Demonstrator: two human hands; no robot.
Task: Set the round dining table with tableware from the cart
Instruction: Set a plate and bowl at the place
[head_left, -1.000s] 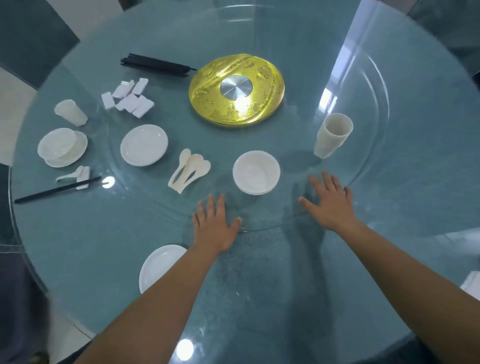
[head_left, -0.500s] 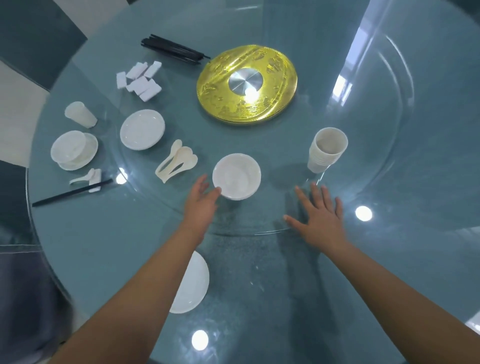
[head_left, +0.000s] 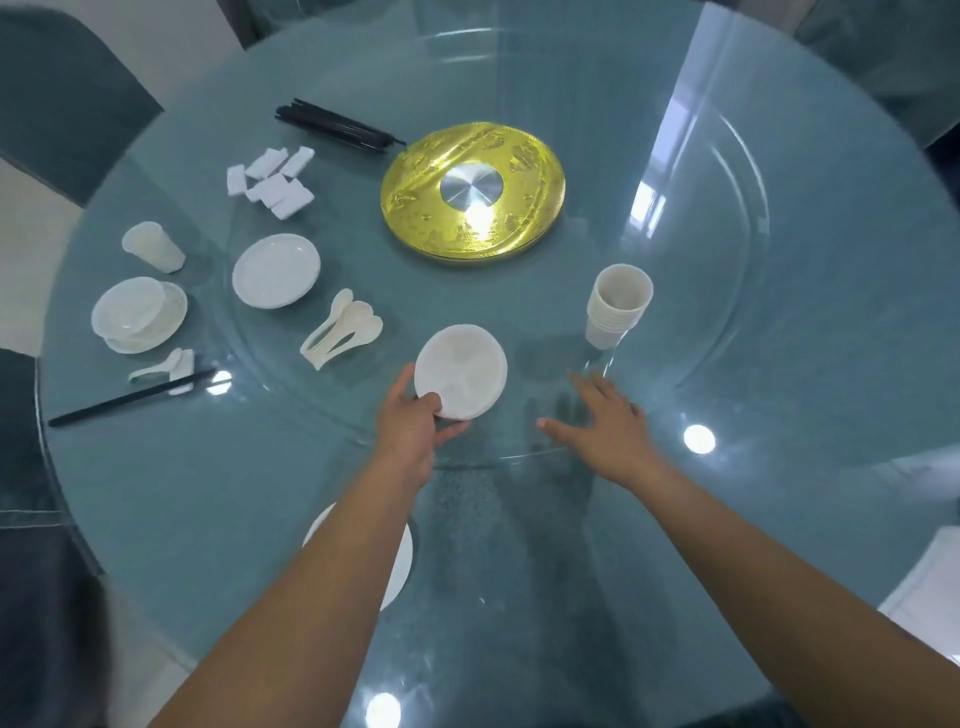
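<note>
Risk, judged: the glass turntable (head_left: 727, 249) may be rotated by the flat right hand (head_left: 608, 421), fingers straight and holding nothing, sliding the bowl stack (head_left: 461, 370) at frame centre out of the pinch. Rim is gripped by left hand (head_left: 410, 421), thumb on top. 0.5 s ago it was only touched.
</note>
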